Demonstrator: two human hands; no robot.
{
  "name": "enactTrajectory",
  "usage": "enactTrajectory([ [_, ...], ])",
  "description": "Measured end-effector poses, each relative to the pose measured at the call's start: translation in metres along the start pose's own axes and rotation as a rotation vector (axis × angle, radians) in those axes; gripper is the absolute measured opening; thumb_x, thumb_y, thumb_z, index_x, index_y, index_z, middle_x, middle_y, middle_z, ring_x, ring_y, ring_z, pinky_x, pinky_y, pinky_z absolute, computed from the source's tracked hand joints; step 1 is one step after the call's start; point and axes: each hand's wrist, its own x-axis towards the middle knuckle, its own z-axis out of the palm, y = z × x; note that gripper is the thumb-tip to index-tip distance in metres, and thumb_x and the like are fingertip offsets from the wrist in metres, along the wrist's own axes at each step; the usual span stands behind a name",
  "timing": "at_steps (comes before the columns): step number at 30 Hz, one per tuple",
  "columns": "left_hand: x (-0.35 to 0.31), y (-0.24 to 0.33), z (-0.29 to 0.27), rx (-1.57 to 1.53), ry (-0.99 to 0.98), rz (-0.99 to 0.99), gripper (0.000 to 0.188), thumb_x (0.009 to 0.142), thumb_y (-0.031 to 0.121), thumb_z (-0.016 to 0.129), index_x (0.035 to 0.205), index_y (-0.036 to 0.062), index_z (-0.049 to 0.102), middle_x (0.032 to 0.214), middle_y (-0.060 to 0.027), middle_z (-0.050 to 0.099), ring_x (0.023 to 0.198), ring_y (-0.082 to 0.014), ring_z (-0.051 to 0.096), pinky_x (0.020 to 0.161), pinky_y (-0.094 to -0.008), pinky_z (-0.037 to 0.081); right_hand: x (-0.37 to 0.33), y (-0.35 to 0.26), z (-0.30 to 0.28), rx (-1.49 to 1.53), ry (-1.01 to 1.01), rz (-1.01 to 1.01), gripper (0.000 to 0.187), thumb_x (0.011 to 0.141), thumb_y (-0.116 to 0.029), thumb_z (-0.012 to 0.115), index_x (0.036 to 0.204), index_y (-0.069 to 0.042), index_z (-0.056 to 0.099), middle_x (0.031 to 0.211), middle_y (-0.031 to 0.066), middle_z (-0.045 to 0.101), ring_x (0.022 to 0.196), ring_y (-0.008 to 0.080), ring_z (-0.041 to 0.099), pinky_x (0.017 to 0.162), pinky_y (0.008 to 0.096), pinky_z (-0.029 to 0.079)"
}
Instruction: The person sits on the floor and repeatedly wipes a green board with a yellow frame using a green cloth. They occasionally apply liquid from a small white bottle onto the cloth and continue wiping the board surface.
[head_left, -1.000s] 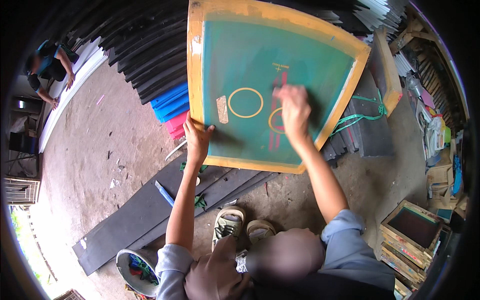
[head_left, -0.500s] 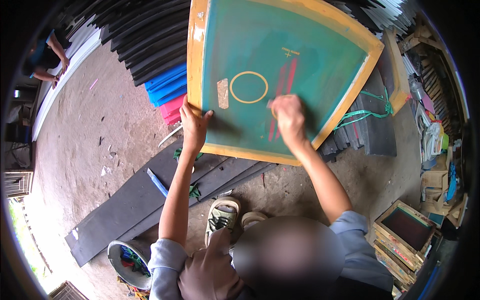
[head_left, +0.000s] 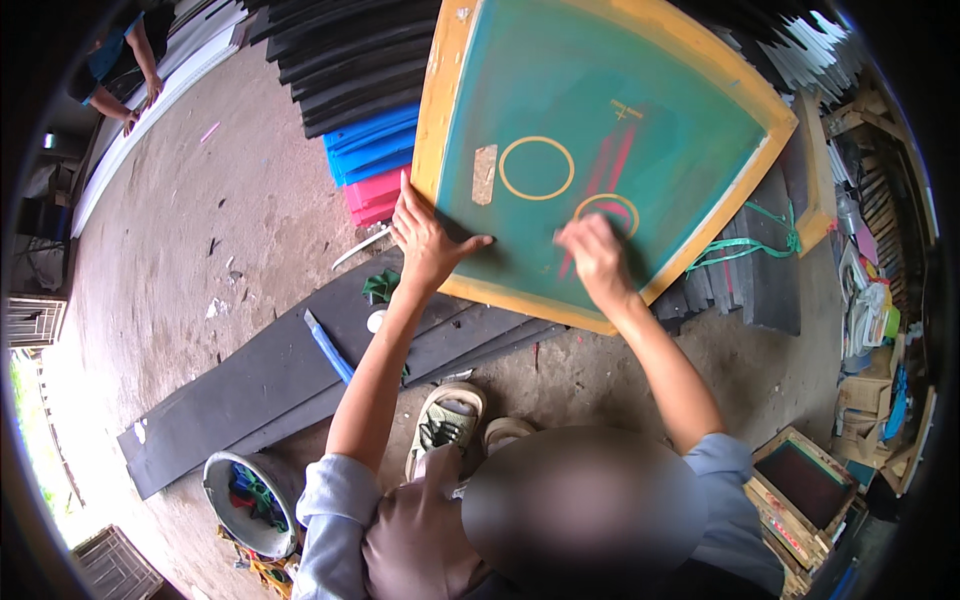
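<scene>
A screen printing frame (head_left: pixel 690 90) stands tilted before me, with green mesh in a yellowish wooden border. Two pale outlined circles and pinkish-red streaks mark the mesh. At the frame's lower left edge, my left hand (head_left: pixel 430 243) grips the border, its thumb stretched over the mesh and its fingers along the outer side. My right hand (head_left: pixel 598 258) is closed against the mesh, over the red streaks and below the right-hand circle. Whatever lies in its fingers is hidden and blurred.
Black sheets (head_left: pixel 350 70), blue sheets (head_left: pixel 372 145) and pink sheets (head_left: pixel 382 192) are stacked behind the frame. Long black strips (head_left: pixel 230 410) cover part of the floor. A bucket of rags (head_left: pixel 250 505) stands lower left; smaller frames (head_left: pixel 805 485) lie lower right. Another person's hands (head_left: pixel 140 108) work far left.
The view has shifted, so the frame sits further right. My right hand has slid over the mesh, uncovering the second circle with red inside it. The left thumb is spread wider.
</scene>
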Motion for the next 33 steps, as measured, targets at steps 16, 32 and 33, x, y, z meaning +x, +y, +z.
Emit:
enactTrajectory([
  [16,0.003,-0.006,0.005,-0.079,0.034,-0.011,0.136,0.045,0.048,0.087,0.142,0.0009,0.004,0.133,-0.0256,0.027,0.120,-0.0413,0.034,0.091,-0.0538,0.037,-0.008,-0.008,0.006,0.007,0.014,0.080,0.014,0.071,0.004,0.061,0.083,-0.003,0.064,0.083,0.0092,0.059,0.083,0.0258,0.059,0.074,0.0369,0.051],
  [32,0.000,-0.023,0.010,-0.030,0.098,0.069,0.137,0.044,0.048,0.087,0.142,0.0023,0.004,0.131,-0.0256,0.029,0.120,-0.0417,0.033,0.091,-0.0557,0.036,0.075,0.033,-0.036,-0.061,0.274,0.244,0.016,0.076,0.004,0.055,0.089,-0.002,0.061,0.091,0.0103,0.059,0.087,0.0314,0.055,0.081,0.0443,0.047],
  [33,0.000,-0.020,0.011,-0.030,0.090,0.063,0.137,0.044,0.048,0.087,0.142,0.0025,0.004,0.130,-0.0255,0.029,0.120,-0.0417,0.033,0.091,-0.0560,0.036,0.102,0.047,-0.052,-0.047,0.363,0.243,0.016,0.077,0.006,0.054,0.088,-0.002,0.061,0.086,0.0113,0.059,0.085,0.0316,0.055,0.079,0.0448,0.046],
])
